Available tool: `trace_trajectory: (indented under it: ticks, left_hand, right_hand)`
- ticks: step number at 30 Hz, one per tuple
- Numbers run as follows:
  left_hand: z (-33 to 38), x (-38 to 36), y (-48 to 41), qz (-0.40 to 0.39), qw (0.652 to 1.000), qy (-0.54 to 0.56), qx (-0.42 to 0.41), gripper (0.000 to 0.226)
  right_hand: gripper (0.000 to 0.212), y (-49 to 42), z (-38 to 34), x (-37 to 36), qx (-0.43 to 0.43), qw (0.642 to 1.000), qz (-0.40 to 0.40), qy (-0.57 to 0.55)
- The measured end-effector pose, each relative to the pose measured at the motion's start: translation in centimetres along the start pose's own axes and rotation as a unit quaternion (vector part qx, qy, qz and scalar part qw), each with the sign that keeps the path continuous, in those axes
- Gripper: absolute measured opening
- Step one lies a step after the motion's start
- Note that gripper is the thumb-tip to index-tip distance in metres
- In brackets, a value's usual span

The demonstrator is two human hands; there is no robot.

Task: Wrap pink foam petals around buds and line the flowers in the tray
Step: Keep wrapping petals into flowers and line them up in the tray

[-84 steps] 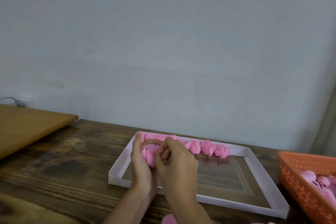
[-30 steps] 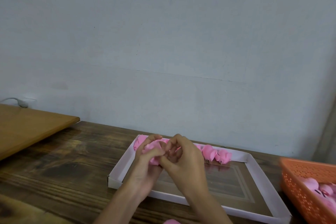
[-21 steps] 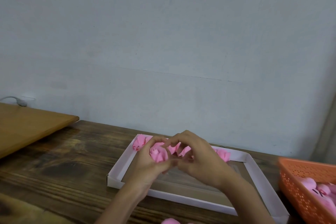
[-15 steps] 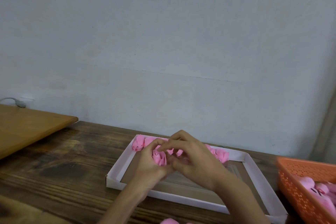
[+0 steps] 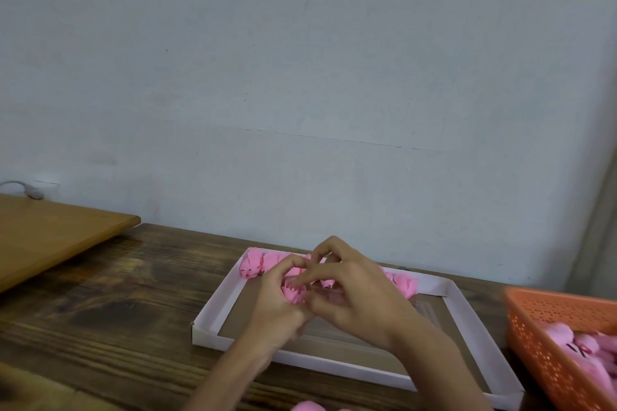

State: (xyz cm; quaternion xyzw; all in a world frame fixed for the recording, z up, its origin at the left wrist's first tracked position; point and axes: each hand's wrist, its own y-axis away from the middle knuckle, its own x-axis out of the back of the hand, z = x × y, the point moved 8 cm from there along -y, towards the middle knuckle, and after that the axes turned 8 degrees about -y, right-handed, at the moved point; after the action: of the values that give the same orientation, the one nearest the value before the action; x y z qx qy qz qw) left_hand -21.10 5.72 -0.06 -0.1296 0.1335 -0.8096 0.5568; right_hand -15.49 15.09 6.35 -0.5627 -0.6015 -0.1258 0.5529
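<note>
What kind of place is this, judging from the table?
Probably a small handcraft workstation. A white cardboard tray on a dark wooden table holds a row of pink foam flowers, an orange perforated plastic basket holds more pink foam pieces, and the left hand and right hand hold another pink foam flower.
</note>
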Motion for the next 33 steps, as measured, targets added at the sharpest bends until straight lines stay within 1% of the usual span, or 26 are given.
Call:
trace_trajectory:
  ticks: [2, 3, 4, 6, 7, 8, 9, 11, 13, 15, 18, 20, 21, 23, 24, 25, 26, 28, 29, 30, 32, 33]
  left_hand:
    - [-0.5, 0.3, -0.1, 0.007, 1.000, 0.006, 0.013, 0.039]
    - [-0.9, 0.5, -0.3, 0.013, 1.000, 0.018, 0.019, 0.035]
    - [-1.2, 0.9, -0.5, 0.028, 0.998, 0.039, 0.028, 0.028]
    - [-1.9, 1.8, -0.8, 0.079, 0.989, 0.115, 0.051, 0.019]
    - [-2.2, 2.3, -0.8, 0.103, 0.978, 0.169, 0.064, 0.020]
    - [-2.5, 2.6, -0.9, 0.120, 0.965, 0.220, 0.080, 0.025]
    - [-2.8, 2.9, -0.9, 0.131, 0.951, 0.264, 0.097, 0.029]
    - [-3.0, 3.1, -0.9, 0.142, 0.929, 0.320, 0.118, 0.031]
    - [-3.1, 3.1, -0.7, 0.155, 0.919, 0.339, 0.129, 0.026]
    - [-3.4, 3.0, -0.5, 0.168, 0.910, 0.352, 0.140, 0.023]
    - [-3.1, 2.7, -0.4, 0.157, 0.912, 0.351, 0.143, 0.025]
    - [-2.7, 2.4, -0.4, 0.141, 0.915, 0.351, 0.139, 0.033]
    - [-2.5, 2.3, -0.3, 0.129, 0.915, 0.356, 0.138, 0.035]
    - [-2.3, 1.9, -0.4, 0.096, 0.919, 0.357, 0.139, 0.029]
    - [-2.3, 1.8, -0.3, 0.075, 0.925, 0.345, 0.141, 0.027]
    - [-2.3, 1.6, -0.3, 0.055, 0.932, 0.327, 0.146, 0.028]
    - [-2.5, 1.6, -0.3, 0.041, 0.937, 0.314, 0.147, 0.031]
    - [-2.6, 1.6, -0.4, 0.031, 0.942, 0.302, 0.141, 0.045]
    - [-2.5, 1.6, -0.4, 0.037, 0.943, 0.301, 0.135, 0.051]
    - [-2.6, 1.8, -0.4, 0.052, 0.942, 0.305, 0.129, 0.054]
    - [-3.0, 2.5, -0.5, 0.103, 0.935, 0.320, 0.115, 0.043]
    - [-3.2, 2.9, -0.5, 0.131, 0.934, 0.314, 0.106, 0.035]
  right_hand:
    - [0.027, 0.0, 0.2, -0.2, 0.000, 1.000, -0.001, -0.010]
    - [0.024, 0.0, 0.4, -0.2, -0.006, 0.999, 0.015, -0.045]
    - [0.021, 0.1, 0.6, -0.1, -0.020, 0.993, 0.047, -0.105]
    - [0.018, 0.3, 1.3, -0.1, -0.078, 0.959, 0.121, -0.243]
    - [0.024, 0.3, 1.8, -0.7, -0.118, 0.938, 0.132, -0.297]
    - [0.030, 0.3, 2.2, -1.6, -0.156, 0.922, 0.122, -0.334]
    - [0.034, 0.2, 2.3, -2.7, -0.180, 0.913, 0.102, -0.351]
    - [0.035, -0.1, 1.7, -4.3, -0.186, 0.925, 0.072, -0.325]
    - [0.035, -0.3, 0.9, -5.3, -0.176, 0.938, 0.081, -0.286]
    - [0.033, -0.4, 0.2, -6.1, -0.164, 0.942, 0.109, -0.271]
    - [0.029, -0.1, 0.3, -6.3, -0.166, 0.936, 0.172, -0.258]
    - [0.024, 0.1, 0.7, -6.3, -0.178, 0.928, 0.192, -0.267]
    - [0.020, 0.1, 1.0, -6.3, -0.188, 0.919, 0.191, -0.290]
    - [0.008, -0.2, 1.5, -6.8, -0.214, 0.887, 0.163, -0.374]
    - [0.010, -0.2, 1.6, -7.2, -0.230, 0.872, 0.140, -0.410]
    - [0.017, -0.3, 1.6, -7.5, -0.244, 0.860, 0.118, -0.432]
    - [0.022, -0.3, 1.6, -7.7, -0.254, 0.857, 0.098, -0.438]
    - [0.026, -0.1, 1.6, -7.8, -0.265, 0.860, 0.066, -0.430]
    - [0.026, 0.0, 1.7, -7.7, -0.268, 0.868, 0.056, -0.415]
    - [0.026, 0.1, 1.8, -7.4, -0.270, 0.885, 0.047, -0.376]
    - [0.024, 0.3, 2.0, -6.3, -0.262, 0.936, 0.038, -0.231]
    - [0.019, 0.3, 2.1, -5.5, -0.248, 0.955, 0.040, -0.158]
